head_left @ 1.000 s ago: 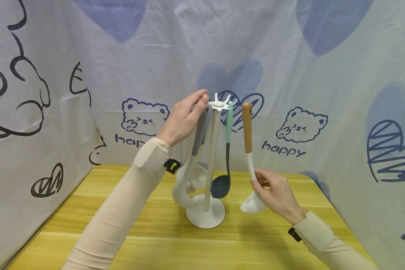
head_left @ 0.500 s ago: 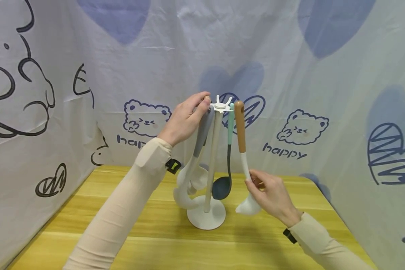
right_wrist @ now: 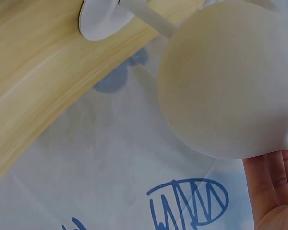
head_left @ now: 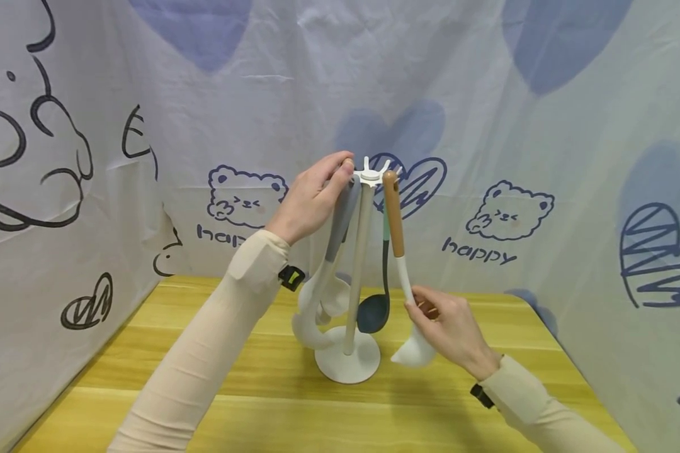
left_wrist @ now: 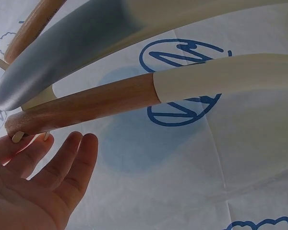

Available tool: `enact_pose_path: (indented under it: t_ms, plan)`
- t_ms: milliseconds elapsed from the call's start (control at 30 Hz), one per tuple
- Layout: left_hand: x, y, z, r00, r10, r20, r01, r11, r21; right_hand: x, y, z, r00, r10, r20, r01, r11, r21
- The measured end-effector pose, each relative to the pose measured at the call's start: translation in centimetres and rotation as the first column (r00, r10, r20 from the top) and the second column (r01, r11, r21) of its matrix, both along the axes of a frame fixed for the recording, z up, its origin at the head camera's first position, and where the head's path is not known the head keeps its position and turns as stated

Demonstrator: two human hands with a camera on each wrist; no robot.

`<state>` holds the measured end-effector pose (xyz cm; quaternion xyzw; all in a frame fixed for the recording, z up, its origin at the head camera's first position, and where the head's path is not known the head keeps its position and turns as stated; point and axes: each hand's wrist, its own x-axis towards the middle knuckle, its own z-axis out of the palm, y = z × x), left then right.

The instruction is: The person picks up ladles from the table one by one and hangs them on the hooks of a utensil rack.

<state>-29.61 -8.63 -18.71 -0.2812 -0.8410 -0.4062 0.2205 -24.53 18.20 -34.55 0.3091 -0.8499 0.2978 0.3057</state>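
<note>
My right hand (head_left: 450,327) pinches the white neck of a ladle (head_left: 393,214) with a brown handle; its white bowl hangs below the fingers. In the right wrist view the round bowl (right_wrist: 225,81) hides much of that hand. The ladle's handle top is beside the white hooks of a utensil stand (head_left: 348,365). At the stand's top, my left hand (head_left: 311,195) grips a hook end between thumb and finger. Near it hangs a grey-handled utensil (head_left: 342,220). The left wrist view shows a wooden-handled utensil (left_wrist: 86,105) on a hook by the fingertips.
A dark ladle (head_left: 373,313) with a green handle hangs behind the brown handle. White utensil heads (head_left: 334,297) hang on the stand's left side. The wooden table (head_left: 260,409) lies beneath, with a printed cloth (head_left: 464,138) behind and at the sides.
My right hand has carried the brown-handled ladle leftward to the stand's top, where its handle now covers part of the green one. The left hand stays at the hook.
</note>
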Motion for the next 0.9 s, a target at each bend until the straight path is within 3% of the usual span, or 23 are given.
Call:
enact_pose_path:
  t_ms: [400, 900]
  plan:
    - [-0.3, -0.1, -0.1, 1.000, 0.001, -0.022, -0.002, 1.000, -0.006, -0.9, -1.0, -0.3, 0.996, 0.035, 0.083, -0.029, 0.997, -0.073]
    - [-0.3, 0.0, -0.3, 1.000, 0.005, -0.021, -0.005, 1.000, 0.006, -1.5, -2.6, -0.2, 0.980, 0.051, 0.193, -0.033, 0.995, -0.098]
